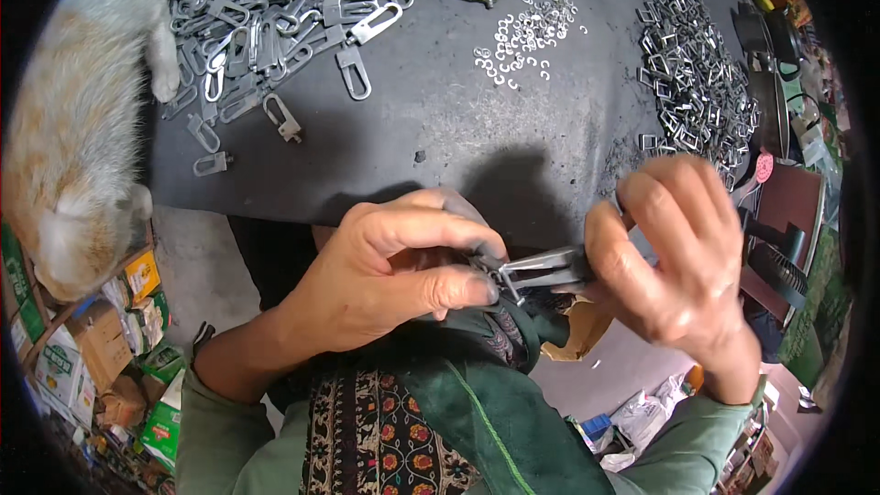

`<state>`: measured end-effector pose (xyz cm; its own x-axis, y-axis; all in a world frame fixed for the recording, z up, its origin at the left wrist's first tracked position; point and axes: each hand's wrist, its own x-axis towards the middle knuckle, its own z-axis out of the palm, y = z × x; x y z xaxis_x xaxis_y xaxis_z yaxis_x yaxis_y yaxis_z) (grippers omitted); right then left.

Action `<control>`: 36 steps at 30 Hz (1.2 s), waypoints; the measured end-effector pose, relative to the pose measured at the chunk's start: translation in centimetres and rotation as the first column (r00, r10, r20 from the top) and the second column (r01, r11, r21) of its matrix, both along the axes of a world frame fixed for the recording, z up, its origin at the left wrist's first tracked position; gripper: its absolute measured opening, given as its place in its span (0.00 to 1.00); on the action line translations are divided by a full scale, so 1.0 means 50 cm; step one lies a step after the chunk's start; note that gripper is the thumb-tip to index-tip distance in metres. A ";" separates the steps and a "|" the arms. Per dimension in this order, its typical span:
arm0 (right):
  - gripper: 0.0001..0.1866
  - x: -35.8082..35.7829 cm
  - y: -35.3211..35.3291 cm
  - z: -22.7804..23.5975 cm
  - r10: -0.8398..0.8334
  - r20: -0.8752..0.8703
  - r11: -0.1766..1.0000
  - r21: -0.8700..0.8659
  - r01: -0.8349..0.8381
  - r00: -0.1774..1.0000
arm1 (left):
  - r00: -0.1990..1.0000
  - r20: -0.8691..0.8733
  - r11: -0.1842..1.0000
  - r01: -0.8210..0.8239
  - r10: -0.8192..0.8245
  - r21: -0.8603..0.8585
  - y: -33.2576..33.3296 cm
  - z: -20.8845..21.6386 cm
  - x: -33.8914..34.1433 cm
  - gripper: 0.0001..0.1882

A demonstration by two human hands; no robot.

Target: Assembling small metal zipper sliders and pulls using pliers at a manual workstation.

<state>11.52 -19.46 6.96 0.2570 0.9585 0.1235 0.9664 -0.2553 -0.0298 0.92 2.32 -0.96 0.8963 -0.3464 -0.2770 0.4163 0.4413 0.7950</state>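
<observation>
At the centre of the frame, low over the near edge of the dark table point(440, 128), the left hand point(385, 280) pinches a small metal part between thumb and forefinger, fingers curled tight. The right hand point(674, 257) grips a flat grey metal clip point(545, 268), which points left and meets the left fingertips; its other fingers are spread. At upper left lies a heap of grey snap hooks point(266, 18), with a white and ginger cat point(78, 128) stretched beside it. Small wire rings point(527, 37) are scattered at upper centre, and a pile of rectangular loops point(697, 82) sits at upper right
</observation>
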 end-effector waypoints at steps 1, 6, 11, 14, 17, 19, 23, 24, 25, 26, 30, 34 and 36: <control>0.19 -0.012 -0.009 -0.013 -0.034 0.004 0.999 0.032 0.033 0.999 | 1.000 0.003 1.000 0.000 0.000 -0.001 -0.005 -0.001 -0.004 0.11; 0.21 -0.036 -0.013 -0.011 -0.212 -0.164 0.977 -0.071 0.203 0.963 | 0.998 0.047 0.991 -0.053 0.047 0.125 -0.010 -0.008 -0.005 0.08; 0.14 -0.050 -0.043 -0.049 -0.427 -0.672 0.814 0.005 0.580 0.605 | 0.980 0.168 0.948 -0.154 0.109 0.280 -0.025 -0.013 -0.014 0.07; 0.14 -0.082 -0.022 -0.075 -0.323 -0.867 0.786 -0.021 0.618 0.380 | 0.968 0.212 0.932 -0.197 0.135 0.304 -0.035 -0.020 -0.021 0.07; 0.14 -0.092 -0.016 -0.097 -0.212 -0.879 0.748 0.134 0.650 0.426 | 0.959 0.248 0.934 -0.209 0.138 0.289 -0.038 -0.021 -0.022 0.09; 0.15 -0.088 -0.011 -0.083 -0.219 -0.855 0.773 0.142 0.619 0.470 | 0.957 0.254 0.936 -0.214 0.143 0.281 -0.036 -0.022 -0.027 0.09; 0.17 -0.071 -0.027 -0.090 -0.330 -0.555 0.849 0.179 0.497 0.763 | 0.964 0.213 0.952 -0.207 0.160 0.224 -0.024 -0.019 -0.030 0.09; 0.18 -0.065 -0.033 -0.091 -0.354 -0.420 0.866 0.191 0.462 0.836 | 0.969 0.210 0.963 -0.175 0.131 0.208 -0.020 -0.018 -0.029 0.09; 0.19 -0.058 -0.042 -0.090 -0.340 -0.346 0.897 0.160 0.412 0.875 | 0.969 0.210 0.962 -0.177 0.133 0.209 -0.020 -0.018 -0.031 0.09; 0.19 -0.057 -0.039 -0.085 -0.315 -0.332 0.910 0.160 0.382 0.889 | 0.978 0.152 0.970 -0.171 0.145 0.172 -0.020 -0.020 -0.032 0.09; 0.21 -0.052 -0.025 -0.084 -0.267 -0.298 0.927 0.181 0.329 0.917 | 0.985 0.046 0.987 -0.163 0.164 -0.015 -0.016 -0.026 -0.036 0.10; 0.21 -0.041 -0.017 -0.088 -0.261 -0.312 0.925 0.191 0.329 0.914 | 0.982 0.058 0.984 -0.178 0.178 -0.008 -0.011 -0.026 -0.037 0.11; 0.19 -0.035 -0.017 -0.086 -0.255 -0.308 0.939 0.149 0.311 0.917 | 0.990 0.052 0.991 -0.132 0.133 -0.034 -0.010 -0.027 -0.037 0.10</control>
<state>9.76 -20.33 2.64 0.5649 0.8055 0.1793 0.7988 -0.4793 -0.3636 -0.95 1.79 -2.29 0.9482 -0.2311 -0.2178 0.3091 0.5139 0.8003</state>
